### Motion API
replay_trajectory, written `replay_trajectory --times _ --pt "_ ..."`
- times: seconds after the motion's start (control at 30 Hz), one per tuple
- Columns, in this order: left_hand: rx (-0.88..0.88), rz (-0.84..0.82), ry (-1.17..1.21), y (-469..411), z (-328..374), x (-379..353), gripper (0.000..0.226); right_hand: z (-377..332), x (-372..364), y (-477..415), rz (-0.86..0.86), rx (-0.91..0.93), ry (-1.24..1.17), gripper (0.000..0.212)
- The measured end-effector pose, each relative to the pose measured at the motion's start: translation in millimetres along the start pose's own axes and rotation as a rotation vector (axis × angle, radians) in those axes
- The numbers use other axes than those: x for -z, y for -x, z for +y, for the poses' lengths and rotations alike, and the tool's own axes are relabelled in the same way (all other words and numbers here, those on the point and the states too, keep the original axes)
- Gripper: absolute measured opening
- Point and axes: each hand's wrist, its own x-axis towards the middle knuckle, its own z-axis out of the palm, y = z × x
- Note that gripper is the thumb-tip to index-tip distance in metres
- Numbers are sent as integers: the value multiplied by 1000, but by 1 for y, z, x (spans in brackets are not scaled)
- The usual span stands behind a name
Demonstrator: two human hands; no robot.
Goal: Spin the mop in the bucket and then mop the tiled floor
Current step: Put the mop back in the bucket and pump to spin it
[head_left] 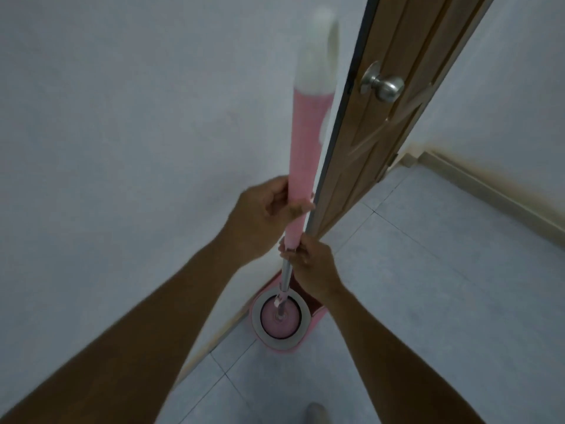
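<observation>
A mop handle (305, 142), pink with a white top end, stands nearly upright in front of me. Its metal lower shaft (285, 276) runs down into a pink bucket (286, 344) on the floor. The pink mop head (279, 319) sits inside the bucket's round white-rimmed spinner basket. My left hand (266, 206) grips the pink sleeve higher up. My right hand (308, 258) holds the handle just below, where the pink sleeve meets the metal shaft. The handle looks blurred.
A pale wall (122, 148) stands on the left, with the bucket against its base. A brown wooden door (391, 117) with a metal knob (383, 84) stands open just right of the handle. Grey tiled floor (428, 270) spreads to the right, edged by a skirting board (489, 191).
</observation>
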Motion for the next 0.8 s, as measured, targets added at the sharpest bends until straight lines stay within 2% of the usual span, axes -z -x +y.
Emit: replay_trajectory --times 0.1,0.2,0.27,0.37,0.47,0.6,0.7,0.8 --pt "49 -86 -100 5 -29 -19 33 22 -7 11 -14 -125 10 14" --pt "192 -196 -170 12 -57 -31 35 46 -16 13 -99 -268 39 27" --pt "250 -278 -250 25 -77 -37 29 65 -28 15 -144 -325 68 8" --pt "245 -361 -334 46 -91 -39 21 95 -45 24 -180 -327 120 15" --pt "255 -301 -203 49 -84 -35 27 75 -39 30 -132 -299 69 9" --pt "138 -120 -81 29 -40 -18 31 16 -2 16 -132 -200 -16 11" --pt "39 -70 50 14 9 -3 35 -33 30 5 -174 -27 -67 25" --pt "-30 -28 57 3 52 11 42 -73 59 -2 -205 42 -111 34"
